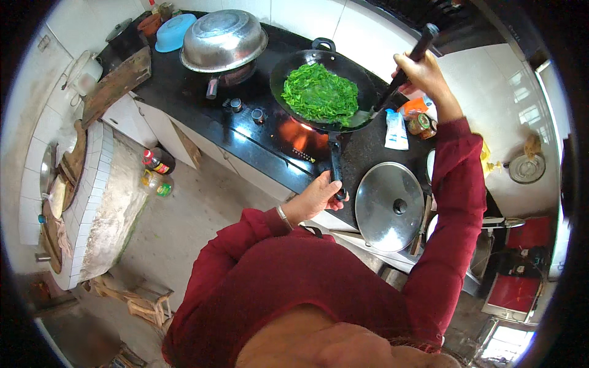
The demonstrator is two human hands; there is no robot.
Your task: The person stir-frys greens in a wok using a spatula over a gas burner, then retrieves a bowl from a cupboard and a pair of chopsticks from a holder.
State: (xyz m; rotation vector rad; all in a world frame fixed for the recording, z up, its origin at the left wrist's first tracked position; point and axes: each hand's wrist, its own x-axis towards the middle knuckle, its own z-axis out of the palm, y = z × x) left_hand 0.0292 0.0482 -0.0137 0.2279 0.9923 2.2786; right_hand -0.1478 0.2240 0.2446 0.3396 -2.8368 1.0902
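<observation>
Left hand (319, 195) gripping one wok handle (335, 168), right hand (420, 72) clasping one spatula (399, 76), one lid (389, 206) nearby

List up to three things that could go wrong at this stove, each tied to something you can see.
1. Flame shows under the wok; the left hand grips the wok handle just past it and might get burned.
2. The spatula in the right hand works at the wok's rim, so greens could spill out.
3. The plastic packet lying beside the wok might scorch.
</observation>
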